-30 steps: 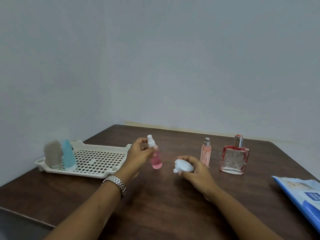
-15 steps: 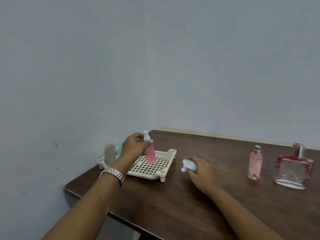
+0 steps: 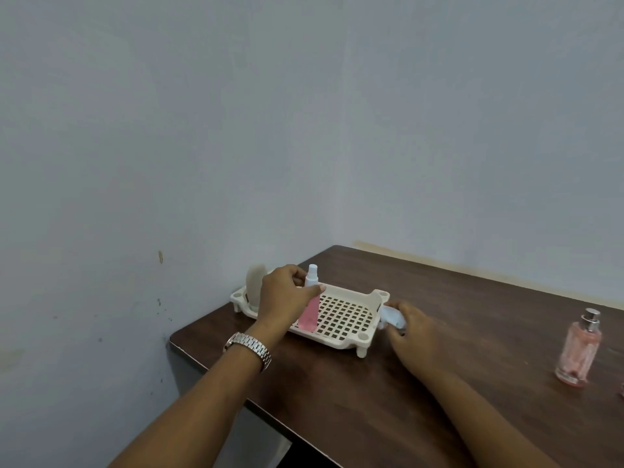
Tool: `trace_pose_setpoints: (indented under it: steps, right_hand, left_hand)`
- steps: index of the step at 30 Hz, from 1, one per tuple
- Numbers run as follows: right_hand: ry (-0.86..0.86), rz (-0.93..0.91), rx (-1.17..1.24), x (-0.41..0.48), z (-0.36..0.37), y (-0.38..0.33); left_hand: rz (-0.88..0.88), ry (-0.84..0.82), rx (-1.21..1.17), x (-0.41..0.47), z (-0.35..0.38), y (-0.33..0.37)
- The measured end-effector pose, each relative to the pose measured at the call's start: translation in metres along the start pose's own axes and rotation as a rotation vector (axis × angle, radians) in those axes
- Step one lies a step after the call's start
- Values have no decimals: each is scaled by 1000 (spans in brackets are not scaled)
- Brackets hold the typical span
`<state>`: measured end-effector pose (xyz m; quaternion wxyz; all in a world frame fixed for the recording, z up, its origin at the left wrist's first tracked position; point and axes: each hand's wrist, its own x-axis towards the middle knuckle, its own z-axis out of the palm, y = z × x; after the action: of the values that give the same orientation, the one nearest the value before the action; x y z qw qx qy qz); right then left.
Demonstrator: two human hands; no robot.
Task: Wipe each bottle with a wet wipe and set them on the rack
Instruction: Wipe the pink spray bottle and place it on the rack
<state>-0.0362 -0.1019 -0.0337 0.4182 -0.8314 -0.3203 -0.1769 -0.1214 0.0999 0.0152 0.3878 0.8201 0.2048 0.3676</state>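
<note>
My left hand [image 3: 283, 296] grips a small pink spray bottle [image 3: 310, 309] with a white cap, holding it upright over the cream slotted rack [image 3: 351, 319]; whether its base touches the grid I cannot tell. A beige bottle [image 3: 254, 286] stands at the rack's far left end, partly behind my hand. My right hand [image 3: 417, 334] rests on the table just right of the rack and holds a crumpled white wet wipe [image 3: 391, 316]. A slim pink perfume bottle [image 3: 579, 351] stands on the table at the right.
The dark wooden table [image 3: 456, 400] sits in a corner of pale walls; its left corner lies close below the rack. A sliver of another pinkish object [image 3: 622, 390] shows at the right frame edge.
My left hand has carried the pink spray bottle left and lowered it over the rack. My right hand with the wipe followed to the rack's right end. The view has swung left.
</note>
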Motion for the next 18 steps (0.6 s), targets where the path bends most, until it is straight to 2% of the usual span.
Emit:
trace_pose_setpoints:
  steps: [11,18]
  right_hand:
    - [43,59,-27,3,0,0]
    - [41,51,15,-2,-4,-6]
  left_hand:
    - [3,65,-29,0,4,-9]
    - [16,43,-20,2,4,-10]
